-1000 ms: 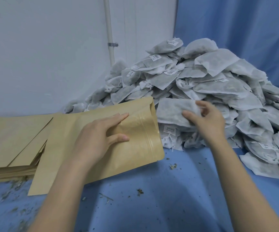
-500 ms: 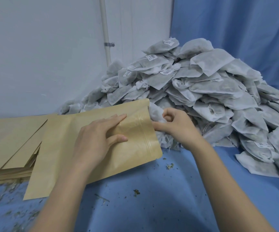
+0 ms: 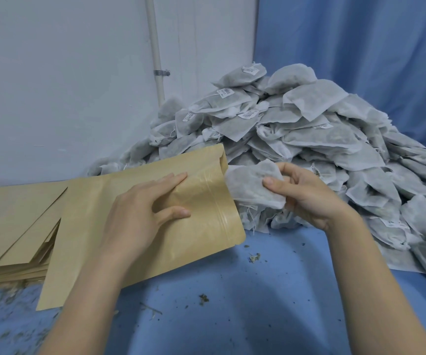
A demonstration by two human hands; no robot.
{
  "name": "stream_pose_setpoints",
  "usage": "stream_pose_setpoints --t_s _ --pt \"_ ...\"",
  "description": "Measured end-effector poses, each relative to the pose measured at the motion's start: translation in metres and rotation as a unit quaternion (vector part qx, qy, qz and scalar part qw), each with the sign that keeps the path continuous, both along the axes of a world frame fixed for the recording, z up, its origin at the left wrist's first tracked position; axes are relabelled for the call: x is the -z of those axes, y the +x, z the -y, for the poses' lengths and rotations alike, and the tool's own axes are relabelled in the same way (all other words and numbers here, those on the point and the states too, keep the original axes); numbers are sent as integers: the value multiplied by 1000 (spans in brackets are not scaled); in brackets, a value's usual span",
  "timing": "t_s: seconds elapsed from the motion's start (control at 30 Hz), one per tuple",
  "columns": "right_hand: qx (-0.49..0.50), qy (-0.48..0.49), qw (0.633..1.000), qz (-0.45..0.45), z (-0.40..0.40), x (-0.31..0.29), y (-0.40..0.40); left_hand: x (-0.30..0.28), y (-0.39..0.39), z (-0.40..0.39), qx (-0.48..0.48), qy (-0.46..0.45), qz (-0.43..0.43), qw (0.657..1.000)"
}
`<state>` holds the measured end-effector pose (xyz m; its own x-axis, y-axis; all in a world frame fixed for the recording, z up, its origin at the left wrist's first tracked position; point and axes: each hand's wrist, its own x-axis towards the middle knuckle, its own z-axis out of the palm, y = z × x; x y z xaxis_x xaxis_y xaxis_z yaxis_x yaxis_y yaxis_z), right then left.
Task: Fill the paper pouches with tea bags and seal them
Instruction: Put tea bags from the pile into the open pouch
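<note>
Blue table (image 3: 232,303): pouch (image 3: 135,226) mouth points right; left hand (image 3: 140,213) flat, right hand (image 3: 306,198) pinches tea bag (image 3: 253,185).

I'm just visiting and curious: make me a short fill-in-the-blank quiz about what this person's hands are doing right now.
1. The left hand rests on a brown paper ____.
2. The right hand pinches a single white ____ at the pouch mouth.
3. The heap of tea bags lies to the ____ of the pouch.
4. The stack of spare pouches lies on a table covered in ____ cloth.

Missing words: pouch; tea bag; right; blue
</note>
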<state>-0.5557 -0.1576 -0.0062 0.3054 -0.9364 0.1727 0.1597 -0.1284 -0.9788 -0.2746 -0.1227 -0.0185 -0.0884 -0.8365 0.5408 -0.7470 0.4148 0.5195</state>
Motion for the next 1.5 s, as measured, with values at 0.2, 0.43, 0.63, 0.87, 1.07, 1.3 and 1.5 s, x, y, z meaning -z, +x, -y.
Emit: stream_pose_setpoints --t_s 0.2,0.43,0.63,0.87,1.07,1.3,1.5 --pt "-53 -64 997 5 -5 0 -4 -1 2 0 -2 4 -1 1000" --pt "9 -54 989 -135 -2 -3 25 -3 -2 -2 12 -9 -7 1000" --pt "30 -12 983 -179 -8 -10 17 -4 4 -2 -17 -24 -5 1000" --pt "27 -64 973 -220 -12 -18 28 -8 -3 -6 35 -1 -17 999" --pt "127 -139 911 -366 16 -21 89 -6 -11 -5 38 -27 -10 999" --pt "61 -120 921 -365 21 -42 82 -1 -11 -2 -11 -35 -4 999" --pt "327 -100 924 -173 54 -50 57 -1 -9 -2 -63 -50 -31 996"
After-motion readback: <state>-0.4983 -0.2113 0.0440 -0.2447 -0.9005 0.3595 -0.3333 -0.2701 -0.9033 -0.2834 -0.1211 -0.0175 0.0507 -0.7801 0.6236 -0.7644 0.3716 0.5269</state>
